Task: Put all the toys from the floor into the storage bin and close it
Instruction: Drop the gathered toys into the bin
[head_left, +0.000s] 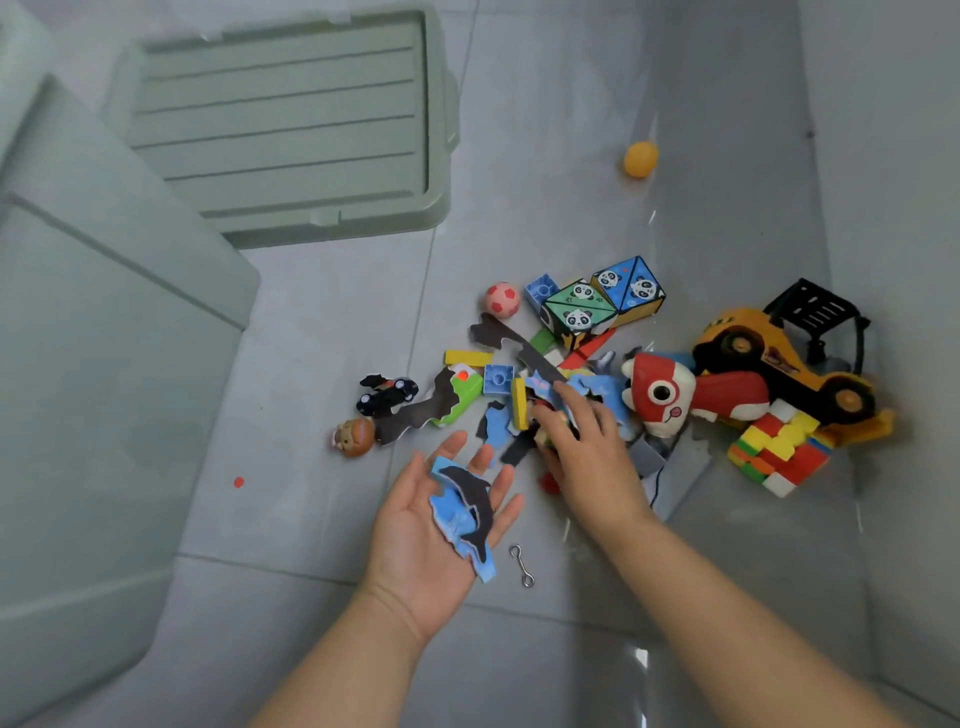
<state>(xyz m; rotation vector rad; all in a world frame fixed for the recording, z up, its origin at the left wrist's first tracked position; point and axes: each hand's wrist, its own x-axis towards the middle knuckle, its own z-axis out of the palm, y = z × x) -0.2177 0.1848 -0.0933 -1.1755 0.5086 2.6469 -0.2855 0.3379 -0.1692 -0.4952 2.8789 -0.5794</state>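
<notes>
1. The pale green storage bin fills the left edge of the view, standing on the grey tiled floor.
2. Its lid lies flat on the floor beyond the bin, off it, so the bin is uncovered.
3. A yellow toy forklift lies tipped at the far right of the toy pile, with a red-and-white plush fish leaning against it.
4. Two panda-printed cubes sit at the back of the pile beside a pink ball; a multicoloured twisted puzzle cube lies below the forklift.
5. The left hand lies palm up with its grip spread wide, a blue dolphin puzzle piece resting loose on the palm.
6. The right hand is palm down in the pile's middle, its grip curled onto small pieces; whether it has closed on any I cannot tell.
7. A black toy car and a small brown figure head lie left of the pile.
8. An orange ball sits alone, well apart, further away.
9. A metal hook lies just beside the left hand.
</notes>
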